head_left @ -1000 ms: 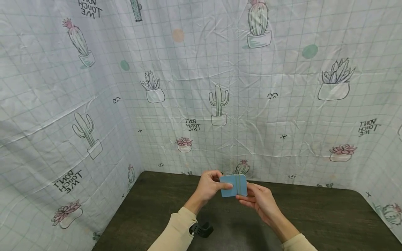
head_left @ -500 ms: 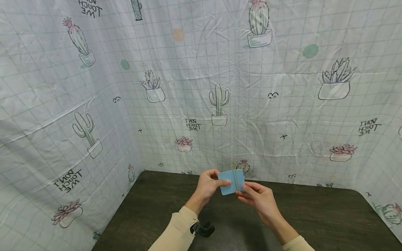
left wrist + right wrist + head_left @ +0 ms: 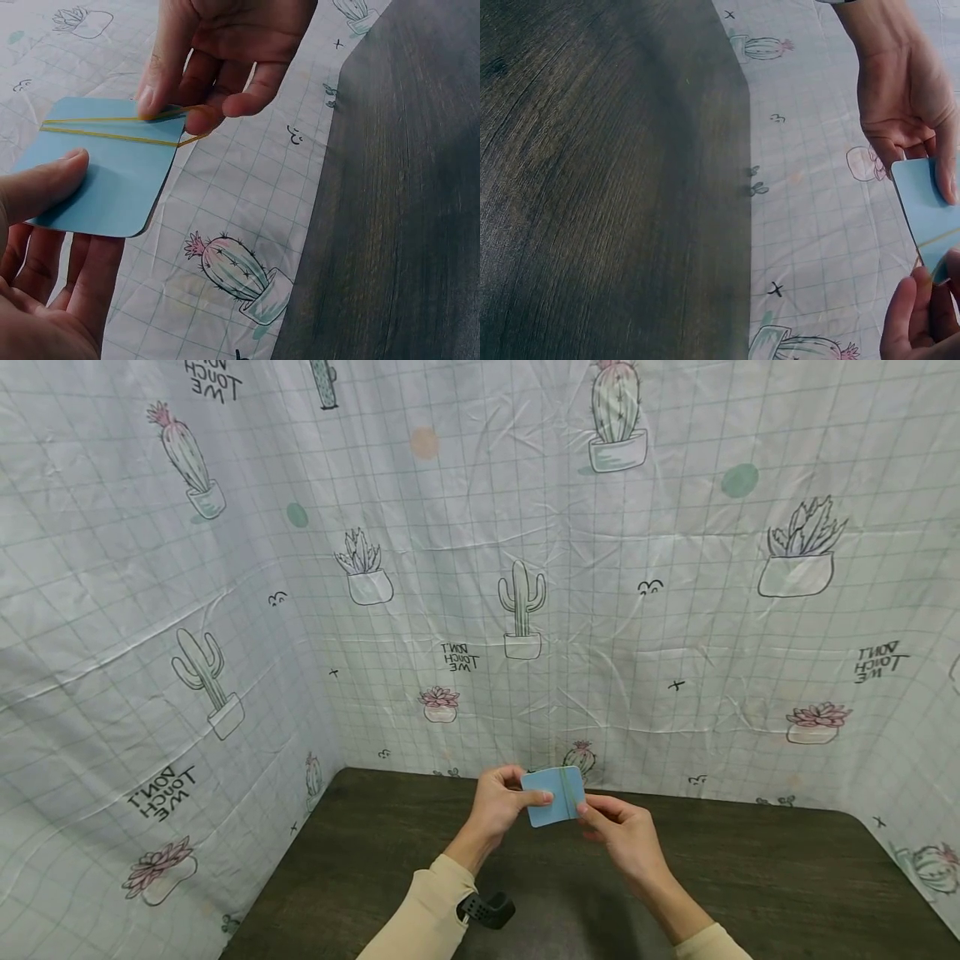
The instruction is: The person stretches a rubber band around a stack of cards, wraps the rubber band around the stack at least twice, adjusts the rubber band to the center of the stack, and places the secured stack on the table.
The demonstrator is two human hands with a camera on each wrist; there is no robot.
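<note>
A thin light-blue stack with rounded corners, like a pad of cards (image 3: 555, 816), is held up above the table. My left hand (image 3: 495, 807) grips its left part, thumb flat on the blue face and fingers behind. A yellow rubber band (image 3: 112, 137) crosses the face in two strands that spread apart toward the right edge. There, my right hand (image 3: 626, 841) pinches at the edge with its thumb on the band. In the left wrist view, a loop of the band stretches past the edge to the right index finger (image 3: 202, 120). The stack's back is hidden.
Beneath the hands lies a dark wood-grain table (image 3: 390, 835). A white cloth (image 3: 450, 568) printed with cacti and grid lines hangs behind it and at the sides. A black strap (image 3: 487, 910) sits at the left sleeve.
The stack has shifted slightly up and left and tilted. My right thumb has come onto its face at the edge, and the band's strands now slant apart there.
</note>
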